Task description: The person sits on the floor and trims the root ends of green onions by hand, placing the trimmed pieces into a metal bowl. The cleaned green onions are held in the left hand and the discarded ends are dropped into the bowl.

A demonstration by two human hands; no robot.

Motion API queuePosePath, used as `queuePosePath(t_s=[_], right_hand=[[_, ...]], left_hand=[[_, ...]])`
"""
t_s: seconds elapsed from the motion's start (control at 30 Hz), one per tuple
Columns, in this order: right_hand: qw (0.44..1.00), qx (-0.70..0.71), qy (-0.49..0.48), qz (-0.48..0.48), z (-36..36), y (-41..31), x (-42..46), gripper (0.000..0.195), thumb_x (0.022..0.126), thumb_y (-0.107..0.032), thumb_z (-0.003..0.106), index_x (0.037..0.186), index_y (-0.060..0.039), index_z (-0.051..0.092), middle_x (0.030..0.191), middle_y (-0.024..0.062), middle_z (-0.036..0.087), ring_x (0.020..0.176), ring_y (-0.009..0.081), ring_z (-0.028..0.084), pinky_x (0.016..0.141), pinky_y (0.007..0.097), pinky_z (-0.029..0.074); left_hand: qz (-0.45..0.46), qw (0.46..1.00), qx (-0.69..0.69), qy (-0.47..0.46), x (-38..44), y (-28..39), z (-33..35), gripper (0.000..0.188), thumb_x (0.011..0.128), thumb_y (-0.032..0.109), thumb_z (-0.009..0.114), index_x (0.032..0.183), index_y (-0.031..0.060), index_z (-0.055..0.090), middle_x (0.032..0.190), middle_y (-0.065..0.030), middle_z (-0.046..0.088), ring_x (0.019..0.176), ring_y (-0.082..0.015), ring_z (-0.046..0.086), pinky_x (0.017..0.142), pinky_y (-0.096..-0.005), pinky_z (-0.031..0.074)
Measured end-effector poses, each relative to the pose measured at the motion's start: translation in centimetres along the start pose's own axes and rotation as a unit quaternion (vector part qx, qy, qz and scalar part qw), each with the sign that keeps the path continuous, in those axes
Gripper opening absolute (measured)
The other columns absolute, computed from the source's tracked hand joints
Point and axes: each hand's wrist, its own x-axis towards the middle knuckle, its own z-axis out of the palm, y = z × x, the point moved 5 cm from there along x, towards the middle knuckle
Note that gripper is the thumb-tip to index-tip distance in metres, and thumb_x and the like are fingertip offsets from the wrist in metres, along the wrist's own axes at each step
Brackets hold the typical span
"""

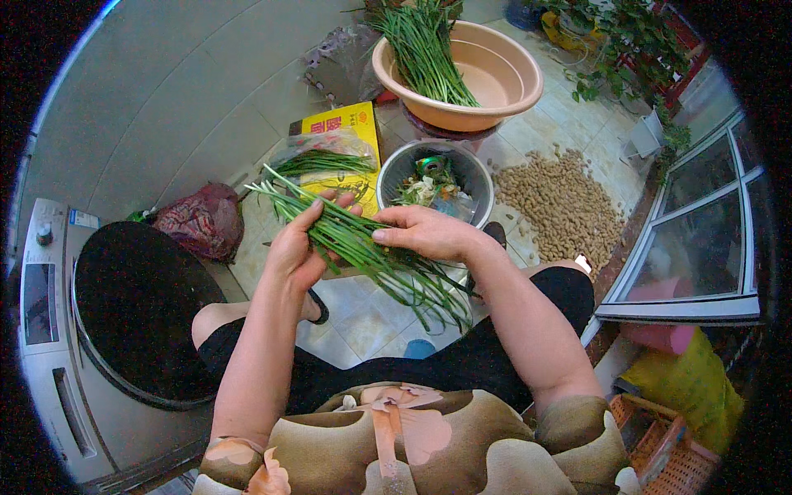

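Observation:
A bundle of green garlic chives spans both hands above the floor, its pale stem ends pointing up and left. My left hand supports the bundle from below, thumb on the near side and fingers behind. Across its middle lies my right hand, thumb and fingers closed on the stalks. Just beyond the hands stands a waste bin with scraps and a green can in it. More chives rest on a plastic bag over a yellow printed cardboard. A large beige basin farther off holds a thick pile of chives.
Peanuts in shells are spread on the tiled floor at right, near a glazed window frame. A front-loading washing machine and a red mesh sack are at left. An orange plastic basket sits at lower right.

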Motion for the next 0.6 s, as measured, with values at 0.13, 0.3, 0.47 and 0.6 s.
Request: queuePosePath(t_s=[0.13,0.3,0.47,0.6], right_hand=[[0.993,-0.075,0.091,0.013,-1.8,-0.2,-0.3,0.038,0.088,-0.024,0.058,0.117,-0.0009,0.053,0.100,0.0070,0.062,0.088,0.0116,0.056,0.079,0.0266,0.045],[0.951,-0.150,0.268,-0.020,-2.8,-2.0,-1.3,0.029,0.086,-0.020,0.059,0.107,-0.0006,0.060,0.095,0.0084,0.064,0.085,0.0134,0.060,0.078,0.0268,0.047],[0.932,-0.080,0.344,-0.081,-4.0,-2.0,-2.0,0.019,0.081,-0.007,0.054,0.096,-0.0004,0.063,0.087,0.0061,0.065,0.079,0.0125,0.060,0.075,0.0264,0.047],[0.935,0.003,0.339,-0.102,-4.3,-2.2,-2.1,0.017,0.074,-0.003,0.051,0.084,0.0007,0.064,0.076,0.0084,0.066,0.070,0.0155,0.063,0.068,0.0282,0.050]], left_hand=[[0.006,0.999,-0.016,0.044,0.3,0.3,0.0,0.028,0.096,0.017,0.038,0.122,0.0064,0.039,0.126,-0.0184,0.050,0.115,-0.0338,0.050,0.097,-0.0494,0.041],[0.022,0.995,-0.046,0.082,0.3,0.7,-0.3,0.026,0.097,0.018,0.036,0.120,0.0061,0.040,0.126,-0.0167,0.051,0.116,-0.0335,0.049,0.098,-0.0495,0.040],[0.028,0.995,-0.051,0.085,0.3,1.0,-0.3,0.026,0.097,0.018,0.035,0.119,0.0055,0.040,0.126,-0.0166,0.050,0.116,-0.0333,0.049,0.099,-0.0498,0.039],[0.039,0.994,-0.066,0.084,0.6,1.5,-0.8,0.027,0.098,0.020,0.034,0.121,0.0078,0.040,0.124,-0.0157,0.052,0.113,-0.0335,0.051,0.093,-0.0495,0.042]])
